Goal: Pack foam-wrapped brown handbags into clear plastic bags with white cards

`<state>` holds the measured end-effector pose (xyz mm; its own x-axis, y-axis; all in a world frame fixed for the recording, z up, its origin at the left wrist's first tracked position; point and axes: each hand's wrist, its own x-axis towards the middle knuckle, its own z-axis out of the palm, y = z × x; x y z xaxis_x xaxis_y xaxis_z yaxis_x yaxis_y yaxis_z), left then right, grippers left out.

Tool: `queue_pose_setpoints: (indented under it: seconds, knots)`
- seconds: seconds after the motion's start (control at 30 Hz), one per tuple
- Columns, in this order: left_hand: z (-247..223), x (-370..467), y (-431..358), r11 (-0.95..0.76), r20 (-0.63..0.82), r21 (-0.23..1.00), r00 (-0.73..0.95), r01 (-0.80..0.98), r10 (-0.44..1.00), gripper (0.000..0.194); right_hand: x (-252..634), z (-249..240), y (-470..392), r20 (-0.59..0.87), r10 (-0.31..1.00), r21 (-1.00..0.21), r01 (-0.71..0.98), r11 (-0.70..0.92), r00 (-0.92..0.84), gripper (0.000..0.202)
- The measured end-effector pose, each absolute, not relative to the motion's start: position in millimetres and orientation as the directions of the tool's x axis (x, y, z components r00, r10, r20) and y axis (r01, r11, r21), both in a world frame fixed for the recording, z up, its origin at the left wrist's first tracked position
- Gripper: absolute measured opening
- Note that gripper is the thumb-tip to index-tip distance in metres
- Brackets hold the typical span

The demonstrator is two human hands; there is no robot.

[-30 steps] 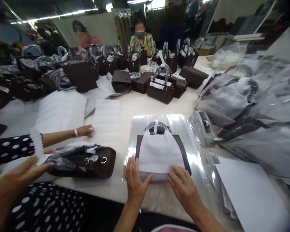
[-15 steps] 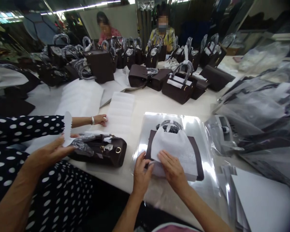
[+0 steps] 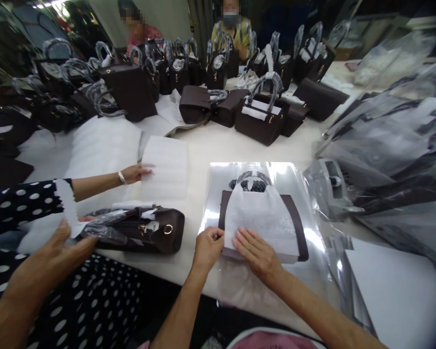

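My left hand (image 3: 207, 247) pinches the edge of the clear bag (image 3: 312, 203), and my right hand (image 3: 256, 252) lies flat and open on the white wrap (image 3: 261, 218) over the brown bag (image 3: 300, 232).

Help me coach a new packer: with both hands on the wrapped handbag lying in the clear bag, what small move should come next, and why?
Probably ease the handbag deeper into the clear plastic bag. The left hand grips the handbag's near corner, the right hand lies flat on the white wrap, and the handbag's near edge sits close to the plastic bag's near end, which looks like its open mouth.
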<state>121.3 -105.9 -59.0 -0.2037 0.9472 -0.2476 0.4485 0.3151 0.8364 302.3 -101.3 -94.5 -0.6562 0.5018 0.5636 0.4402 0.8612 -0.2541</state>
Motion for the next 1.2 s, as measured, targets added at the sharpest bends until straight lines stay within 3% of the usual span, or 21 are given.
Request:
queue_pose_setpoints:
  seconds: [0.23, 0.47, 0.57, 0.63, 0.7, 0.77, 0.83, 0.87, 1.0, 1.2]
  knots:
    - [-51, 112, -103, 0.284, -0.285, 0.862, -0.061, 0.420, 0.956, 0.030, 305, -95, -102, 0.540, 0.470, -0.202, 0.435, 0.877, -0.698, 0.035]
    - [-59, 115, -116, 0.272, -0.275, 0.894, -0.044, 0.355, 0.961, 0.025, 303, -100, -103, 0.521, 0.480, -0.212, 0.437, 0.874, -0.706, 0.033]
    - [-67, 117, -120, 0.296, -0.293, 0.907, -0.054, 0.299, 0.954, 0.032, 304, -81, -109, 0.509, 0.510, -0.265, 0.437, 0.859, -0.693, 0.033]
    - [-73, 116, -120, 0.323, -0.307, 0.888, -0.101, 0.327, 0.946, 0.039, 315, -62, -109, 0.517, 0.575, -0.379, 0.433, 0.818, -0.634, 0.033]
    - [-79, 114, -118, 0.354, -0.317, 0.866, -0.160, 0.353, 0.935, 0.047, 343, -44, -101, 0.503, 0.739, -0.540, 0.505, 0.673, -0.447, 0.033]
    - [-85, 113, -114, 0.374, -0.321, 0.859, -0.200, 0.350, 0.926, 0.052, 387, -28, -83, 0.357, 0.930, -0.713, 0.617, 0.333, -0.088, 0.029]
    - [-87, 113, -111, 0.404, -0.352, 0.862, -0.213, 0.307, 0.912, 0.054, 442, -19, -58, 0.040, 0.956, -0.799, 0.583, -0.145, 0.292, 0.027]
    - [-87, 114, -111, 0.418, -0.370, 0.865, -0.210, 0.278, 0.905, 0.054, 469, -17, -44, -0.034, 0.932, -0.790, 0.561, -0.246, 0.361, 0.029]
    - [-75, 122, -111, 0.425, -0.379, 0.876, -0.218, 0.227, 0.899, 0.051, 538, -27, 7, -0.245, 0.843, -0.754, 0.452, -0.476, 0.480, 0.026]
    - [-68, 122, -107, 0.459, -0.417, 0.846, -0.199, 0.270, 0.887, 0.054, 545, -50, 47, -0.524, 0.694, -0.689, 0.232, -0.686, 0.494, 0.025]
